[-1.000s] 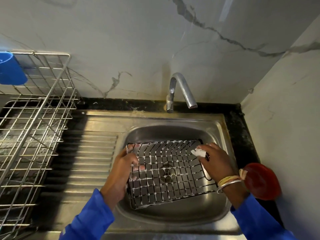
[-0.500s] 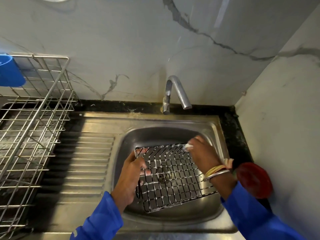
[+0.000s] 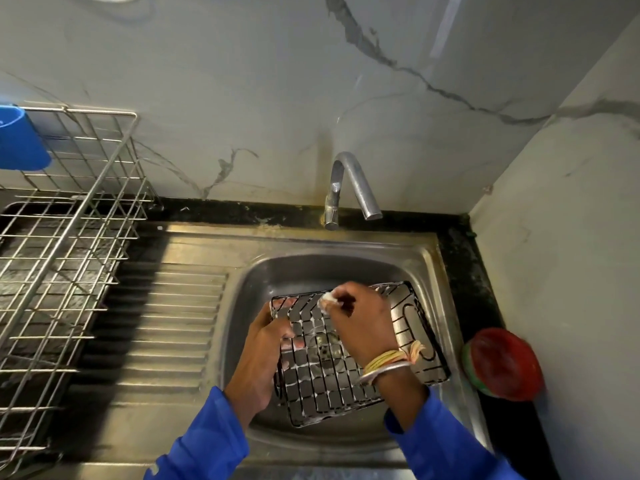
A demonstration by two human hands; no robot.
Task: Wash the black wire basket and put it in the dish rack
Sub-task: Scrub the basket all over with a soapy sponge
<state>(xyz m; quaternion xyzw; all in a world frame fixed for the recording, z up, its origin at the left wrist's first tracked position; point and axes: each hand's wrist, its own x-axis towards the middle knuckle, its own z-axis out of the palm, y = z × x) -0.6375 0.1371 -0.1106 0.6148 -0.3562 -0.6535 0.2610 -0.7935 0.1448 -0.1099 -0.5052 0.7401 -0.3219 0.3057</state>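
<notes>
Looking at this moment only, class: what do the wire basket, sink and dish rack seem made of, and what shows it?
Wire basket: thin metal wire, apparently black-coated; dark grid lines flecked with white suds. Sink: probably stainless steel, brushed; dull grey sheen, pressed drainboard ridges. Dish rack: bare silvery metal wire, perhaps chrome-plated; bright glints.

No writing, label, brand or number can be read anywhere: the black wire basket (image 3: 332,396), the dish rack (image 3: 69,271), the tap (image 3: 360,188) and the sink (image 3: 346,244) carry no legible marks.
</notes>
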